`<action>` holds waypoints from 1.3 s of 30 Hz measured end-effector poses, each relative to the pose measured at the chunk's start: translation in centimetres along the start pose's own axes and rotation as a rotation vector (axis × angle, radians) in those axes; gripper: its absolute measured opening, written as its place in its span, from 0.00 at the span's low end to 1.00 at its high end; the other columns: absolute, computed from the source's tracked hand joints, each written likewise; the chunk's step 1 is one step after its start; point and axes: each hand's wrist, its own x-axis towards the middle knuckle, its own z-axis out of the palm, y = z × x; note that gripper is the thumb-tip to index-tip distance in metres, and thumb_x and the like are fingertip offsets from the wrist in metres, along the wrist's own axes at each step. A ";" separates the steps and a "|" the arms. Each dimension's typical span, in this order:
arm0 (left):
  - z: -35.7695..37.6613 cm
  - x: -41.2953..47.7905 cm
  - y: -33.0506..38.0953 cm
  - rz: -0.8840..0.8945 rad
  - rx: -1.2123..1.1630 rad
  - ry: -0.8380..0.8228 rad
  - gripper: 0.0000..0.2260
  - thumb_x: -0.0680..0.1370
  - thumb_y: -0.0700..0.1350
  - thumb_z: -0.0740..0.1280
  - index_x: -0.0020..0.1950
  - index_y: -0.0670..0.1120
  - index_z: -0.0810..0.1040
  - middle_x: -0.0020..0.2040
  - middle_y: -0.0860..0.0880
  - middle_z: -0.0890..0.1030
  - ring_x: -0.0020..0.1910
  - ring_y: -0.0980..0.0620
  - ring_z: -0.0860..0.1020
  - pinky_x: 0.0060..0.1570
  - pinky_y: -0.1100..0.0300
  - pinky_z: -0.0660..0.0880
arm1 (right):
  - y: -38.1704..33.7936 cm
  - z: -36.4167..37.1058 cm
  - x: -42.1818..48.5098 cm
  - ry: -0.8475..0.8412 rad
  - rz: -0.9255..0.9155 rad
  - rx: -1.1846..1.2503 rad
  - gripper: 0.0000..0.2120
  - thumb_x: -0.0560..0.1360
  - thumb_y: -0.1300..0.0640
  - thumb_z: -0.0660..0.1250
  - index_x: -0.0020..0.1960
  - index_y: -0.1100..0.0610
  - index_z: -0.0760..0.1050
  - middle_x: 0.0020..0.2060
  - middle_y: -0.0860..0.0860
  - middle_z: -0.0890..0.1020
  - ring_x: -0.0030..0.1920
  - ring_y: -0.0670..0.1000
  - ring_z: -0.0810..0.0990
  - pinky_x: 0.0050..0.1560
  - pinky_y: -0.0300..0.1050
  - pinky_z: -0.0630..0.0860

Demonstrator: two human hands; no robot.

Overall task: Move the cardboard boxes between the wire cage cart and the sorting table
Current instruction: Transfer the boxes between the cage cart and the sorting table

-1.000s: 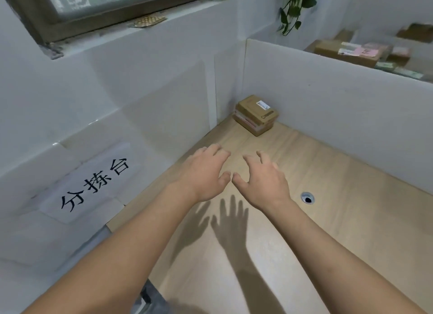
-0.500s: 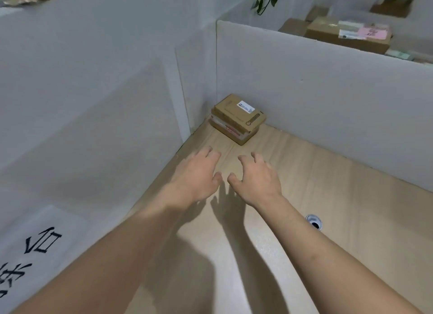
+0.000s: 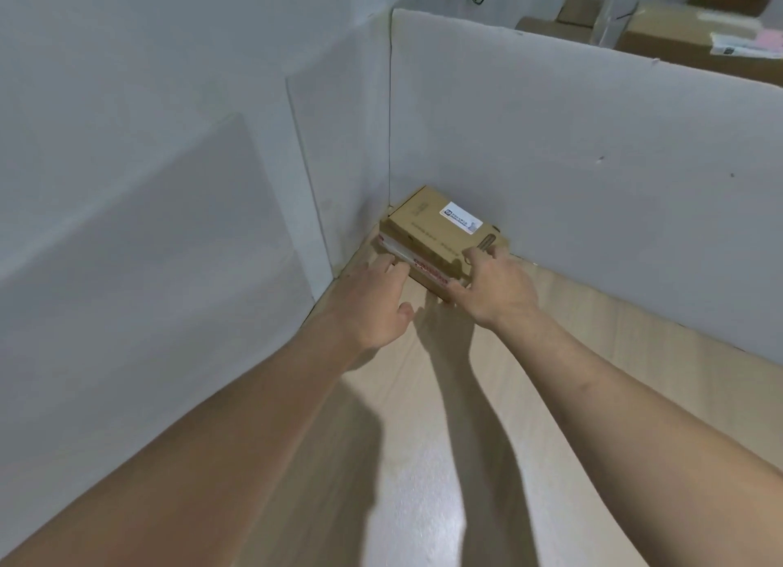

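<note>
Parcel sorting room, white-partitioned table (image 3: pixel 551 460), labelled cardboard boxes (image 3: pixel 440 236)

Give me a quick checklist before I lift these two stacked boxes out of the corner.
1. Right hand gripping the stack: ok, thumb on the front, fingers over the top.
2. Left hand gripping: not ok, straight fingers only touch the lower box.
3. Top box squared on the lower box: not ok, slightly offset.
4. Gap to the white partition: cannot tell.
5. Label facing up: ok.
</note>
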 end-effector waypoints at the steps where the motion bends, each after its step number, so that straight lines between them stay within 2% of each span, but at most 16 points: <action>1: 0.4 0.7 -0.4 0.004 0.000 -0.002 0.22 0.79 0.53 0.65 0.72 0.49 0.70 0.71 0.49 0.71 0.66 0.43 0.73 0.62 0.44 0.75 | 0.2 0.3 1.1 -0.001 0.018 -0.001 0.28 0.77 0.39 0.66 0.73 0.50 0.70 0.69 0.58 0.70 0.64 0.65 0.75 0.65 0.57 0.74; 4: 1.6 2.9 -1.5 0.017 0.011 -0.017 0.22 0.79 0.52 0.65 0.72 0.49 0.69 0.69 0.48 0.71 0.64 0.41 0.74 0.61 0.43 0.76 | 1.1 1.2 3.9 0.036 0.057 0.015 0.35 0.72 0.36 0.71 0.73 0.49 0.68 0.71 0.59 0.66 0.67 0.65 0.71 0.68 0.56 0.69; 8: 3.0 5.6 -2.6 0.013 0.040 -0.042 0.22 0.79 0.54 0.64 0.71 0.49 0.70 0.70 0.49 0.71 0.66 0.42 0.73 0.62 0.45 0.74 | 2.0 2.1 7.2 0.026 0.064 0.104 0.52 0.63 0.31 0.76 0.80 0.41 0.56 0.78 0.60 0.59 0.78 0.64 0.58 0.77 0.58 0.59; 12: 4.4 7.7 -3.0 0.024 0.044 -0.047 0.22 0.78 0.56 0.62 0.71 0.49 0.70 0.68 0.49 0.71 0.66 0.43 0.72 0.61 0.45 0.76 | 3.0 2.9 9.3 0.033 0.089 0.188 0.50 0.61 0.30 0.75 0.77 0.40 0.59 0.65 0.56 0.70 0.67 0.63 0.67 0.69 0.54 0.65; 15: 5.6 9.2 -2.3 0.024 0.052 -0.004 0.20 0.78 0.56 0.64 0.67 0.48 0.73 0.67 0.48 0.70 0.67 0.43 0.72 0.62 0.44 0.74 | 4.2 3.2 9.0 0.146 0.142 0.245 0.50 0.60 0.25 0.68 0.76 0.43 0.59 0.59 0.55 0.69 0.62 0.63 0.68 0.65 0.53 0.67; 18: 6.7 10.7 -0.1 0.026 0.057 0.050 0.25 0.79 0.59 0.64 0.72 0.48 0.70 0.76 0.45 0.65 0.73 0.39 0.66 0.69 0.43 0.70 | 6.1 3.5 7.8 0.233 0.187 0.267 0.51 0.61 0.24 0.66 0.78 0.44 0.57 0.60 0.57 0.70 0.62 0.63 0.69 0.69 0.55 0.66; 20: 7.3 11.6 1.5 0.038 0.031 0.048 0.31 0.80 0.63 0.63 0.80 0.51 0.63 0.83 0.47 0.55 0.80 0.35 0.57 0.75 0.40 0.63 | 7.3 3.8 6.8 0.256 0.188 0.244 0.52 0.63 0.24 0.66 0.80 0.46 0.56 0.63 0.58 0.69 0.64 0.63 0.68 0.70 0.56 0.66; 23: 7.9 13.3 2.8 0.049 0.048 0.007 0.34 0.80 0.69 0.60 0.82 0.62 0.53 0.85 0.50 0.49 0.83 0.34 0.46 0.78 0.36 0.54 | 8.7 4.0 5.4 0.284 0.194 0.216 0.52 0.64 0.25 0.62 0.81 0.48 0.55 0.65 0.58 0.69 0.65 0.64 0.68 0.71 0.57 0.65; 25: 8.1 14.0 2.7 0.022 0.043 -0.061 0.33 0.79 0.69 0.61 0.82 0.64 0.54 0.85 0.51 0.50 0.83 0.34 0.45 0.77 0.34 0.56 | 9.5 4.0 4.7 0.284 0.217 0.208 0.52 0.65 0.25 0.61 0.81 0.49 0.55 0.65 0.58 0.69 0.65 0.64 0.68 0.71 0.58 0.65; 28: 8.5 13.8 2.0 0.042 -0.087 -0.044 0.26 0.80 0.62 0.67 0.75 0.58 0.66 0.83 0.49 0.58 0.82 0.31 0.48 0.73 0.35 0.64 | 10.3 3.7 3.5 0.271 0.242 0.221 0.52 0.64 0.24 0.61 0.81 0.48 0.54 0.65 0.57 0.69 0.65 0.63 0.68 0.70 0.59 0.66; 30: 8.3 13.8 1.0 0.111 -0.134 -0.024 0.24 0.79 0.55 0.71 0.72 0.54 0.70 0.77 0.48 0.66 0.80 0.33 0.54 0.73 0.40 0.65 | 10.7 3.3 2.9 0.270 0.254 0.234 0.53 0.64 0.23 0.61 0.82 0.47 0.54 0.64 0.57 0.69 0.65 0.63 0.68 0.71 0.60 0.66; 32: 7.6 13.0 -0.2 0.174 -0.157 -0.035 0.32 0.75 0.51 0.74 0.77 0.54 0.68 0.72 0.49 0.71 0.76 0.40 0.63 0.71 0.46 0.67 | 11.0 3.3 2.3 0.262 0.265 0.239 0.53 0.64 0.23 0.61 0.82 0.47 0.54 0.64 0.56 0.69 0.65 0.63 0.68 0.71 0.60 0.67; 34: 7.2 11.5 -1.4 0.248 -0.212 -0.021 0.36 0.70 0.48 0.73 0.79 0.51 0.69 0.64 0.48 0.74 0.65 0.47 0.71 0.61 0.55 0.69 | 11.2 3.5 1.6 0.259 0.287 0.256 0.53 0.64 0.23 0.62 0.81 0.47 0.54 0.64 0.56 0.69 0.65 0.63 0.69 0.70 0.61 0.68; 36: 7.6 9.4 -2.7 0.331 -0.290 0.055 0.31 0.67 0.46 0.68 0.72 0.48 0.77 0.58 0.48 0.78 0.57 0.49 0.75 0.55 0.56 0.72 | 11.1 3.9 0.8 0.266 0.322 0.274 0.52 0.64 0.23 0.62 0.81 0.47 0.54 0.64 0.57 0.69 0.65 0.63 0.69 0.69 0.62 0.69; 37: 7.9 8.3 -3.0 0.344 -0.317 0.122 0.26 0.67 0.45 0.67 0.66 0.47 0.81 0.55 0.48 0.79 0.53 0.48 0.77 0.53 0.54 0.75 | 11.0 4.0 0.4 0.268 0.341 0.276 0.52 0.65 0.23 0.61 0.81 0.47 0.54 0.64 0.57 0.69 0.65 0.63 0.69 0.69 0.62 0.68; 39: 8.3 6.7 -2.7 0.326 -0.295 0.314 0.14 0.71 0.48 0.67 0.52 0.45 0.83 0.46 0.49 0.81 0.43 0.46 0.78 0.43 0.48 0.78 | 10.6 4.2 -0.4 0.245 0.378 0.258 0.52 0.66 0.22 0.60 0.82 0.48 0.52 0.64 0.60 0.70 0.66 0.65 0.69 0.69 0.61 0.67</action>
